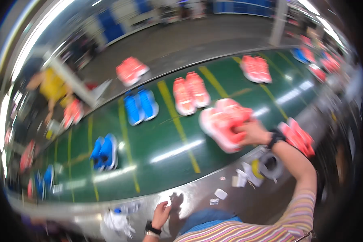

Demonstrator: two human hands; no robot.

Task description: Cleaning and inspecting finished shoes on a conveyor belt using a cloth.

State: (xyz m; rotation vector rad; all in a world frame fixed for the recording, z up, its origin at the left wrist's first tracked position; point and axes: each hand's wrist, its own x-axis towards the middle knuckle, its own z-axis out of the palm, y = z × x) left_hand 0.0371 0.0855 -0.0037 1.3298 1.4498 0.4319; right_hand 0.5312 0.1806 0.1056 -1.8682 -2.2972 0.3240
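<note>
My right hand (252,132) grips a pair of coral sneakers (224,123) at the heel openings, holding them over the near side of a green conveyor belt (157,151) with yellow cross lines. My left hand (161,213) is over the metal ledge (199,187) in front of me, fingers loosely bent and apart, with nothing seen in it. Just beyond the held sneakers, another coral pair (190,93) stands on the belt. A blue pair (141,106) is to its left, and a second blue pair (104,152) sits nearer. Motion blurs the picture somewhat.
Coral shoes (296,137) lie by my right forearm. Tape rolls (270,165) and white scraps (220,194) are on the ledge; white cloth (117,224) hangs at its left. More coral sneakers (256,68) stand far right. A person in yellow (52,84) is at the far left.
</note>
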